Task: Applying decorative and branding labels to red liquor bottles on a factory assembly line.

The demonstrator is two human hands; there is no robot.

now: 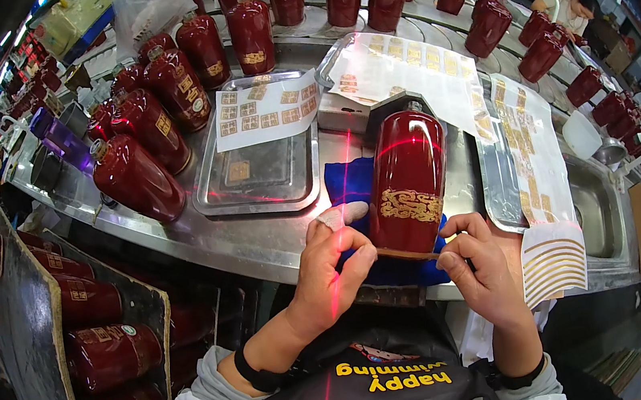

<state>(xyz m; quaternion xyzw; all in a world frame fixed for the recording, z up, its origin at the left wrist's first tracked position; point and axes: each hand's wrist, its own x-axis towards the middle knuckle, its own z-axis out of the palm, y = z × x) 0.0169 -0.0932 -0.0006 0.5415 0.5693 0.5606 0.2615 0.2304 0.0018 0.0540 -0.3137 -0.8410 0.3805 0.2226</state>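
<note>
A glossy dark red bottle [406, 164] with a gold emblem lies tilted on a blue cloth [347, 184], its base toward me. Along the base edge runs a thin gold strip [409, 254]. My left hand [334, 259] pinches the strip's left end between thumb and finger; a whitish covering [343, 215] is on one of its fingers. At the right end, my right hand [475, 265] has thumb and forefinger closed on the strip, close to the bottle's lower right corner. A white sheet of curved gold strips [553, 260] lies to the right of my right hand.
Sheets of gold stickers [266, 110] lie on a metal tray [256, 204] at left. More red bottles [138, 179] stand left and behind, and a rack of bottles [114, 356] is at lower left. A sink [597, 220] is at right. Red laser lines cross the bottle.
</note>
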